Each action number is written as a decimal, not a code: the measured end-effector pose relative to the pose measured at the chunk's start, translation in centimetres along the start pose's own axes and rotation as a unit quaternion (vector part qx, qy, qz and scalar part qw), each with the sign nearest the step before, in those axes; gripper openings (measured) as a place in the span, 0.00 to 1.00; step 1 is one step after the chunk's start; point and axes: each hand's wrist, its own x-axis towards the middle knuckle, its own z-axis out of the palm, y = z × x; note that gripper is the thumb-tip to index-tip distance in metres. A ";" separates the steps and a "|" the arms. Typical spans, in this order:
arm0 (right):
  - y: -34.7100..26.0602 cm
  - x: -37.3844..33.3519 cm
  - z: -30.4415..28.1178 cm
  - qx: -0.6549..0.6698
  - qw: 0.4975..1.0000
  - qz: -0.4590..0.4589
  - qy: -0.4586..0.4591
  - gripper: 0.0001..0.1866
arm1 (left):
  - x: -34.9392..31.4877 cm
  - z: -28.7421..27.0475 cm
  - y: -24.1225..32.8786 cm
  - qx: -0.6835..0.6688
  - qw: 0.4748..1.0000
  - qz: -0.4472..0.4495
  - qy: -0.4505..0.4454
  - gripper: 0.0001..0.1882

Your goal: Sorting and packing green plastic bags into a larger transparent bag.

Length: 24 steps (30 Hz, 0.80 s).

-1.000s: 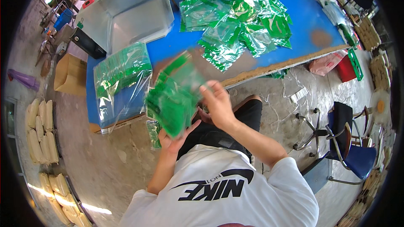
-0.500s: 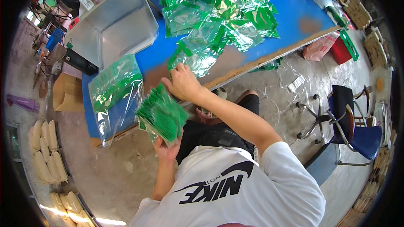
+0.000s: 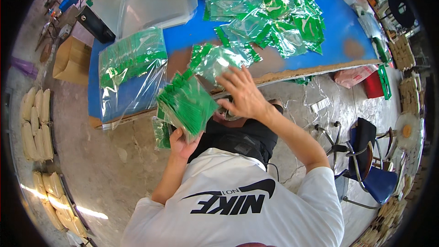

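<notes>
We've left hand (image 3: 184, 142) clamped on green packet stack (image 3: 188, 109) — right hand (image 3: 245, 95), two o'clock from it, fingers spread, touch on loose packet (image 3: 214, 60) unclear.

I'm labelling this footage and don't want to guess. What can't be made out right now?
All in the head view:
- Left hand: most fingers are hidden by the packet stack it holds.
- Packet count in that stack: overlapped too tightly to tell.
- Right hand: seen from above, so contact with the loose packet is unclear.
- Packet pile: far end cut off by the top edge.
- Clear bin: likewise cut off.
</notes>
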 end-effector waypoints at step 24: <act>-1.6 1.2 0.0 0.345 0.931 0.112 -0.032 0.22 | 0.9 -0.8 0.0 0.167 0.984 -0.003 0.055 0.40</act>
